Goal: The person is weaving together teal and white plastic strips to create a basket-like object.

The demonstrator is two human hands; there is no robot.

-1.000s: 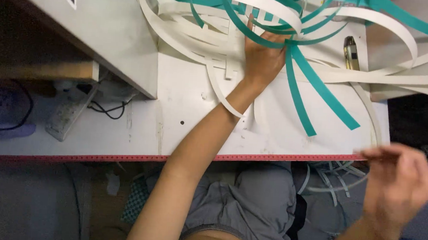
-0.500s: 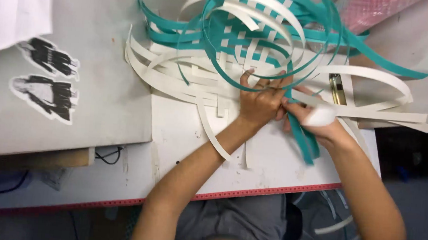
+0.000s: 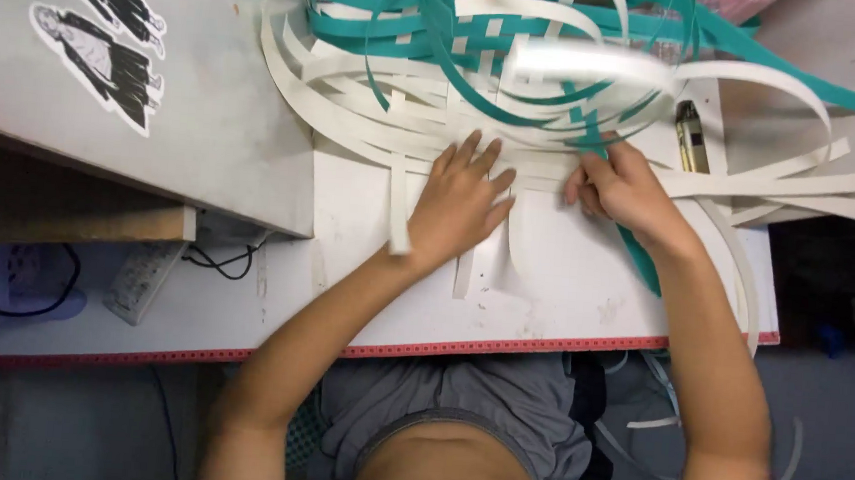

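A woven mat of white and teal strips (image 3: 520,66) lies on the white table (image 3: 564,300), with long loose ends curling out to all sides. My left hand (image 3: 460,200) presses flat on the white strips at the mat's near edge, fingers spread. Just to its right, my right hand (image 3: 624,189) has its fingers curled onto a white strip (image 3: 590,65) that arcs up over the weave and shows blurred. A teal strip (image 3: 641,265) runs under my right wrist toward the table's front.
A small dark and gold object (image 3: 692,138) lies among the strips at the right. Two black-and-white stickers (image 3: 101,37) are on the grey surface at the left. A power strip (image 3: 142,280) with cables sits on a lower shelf. Loose strips (image 3: 656,421) lie below the red-trimmed table edge.
The view has shifted down and right over the table. My left hand went from gripping strips to pressing flat. My right hand came up from below the table onto the weave.
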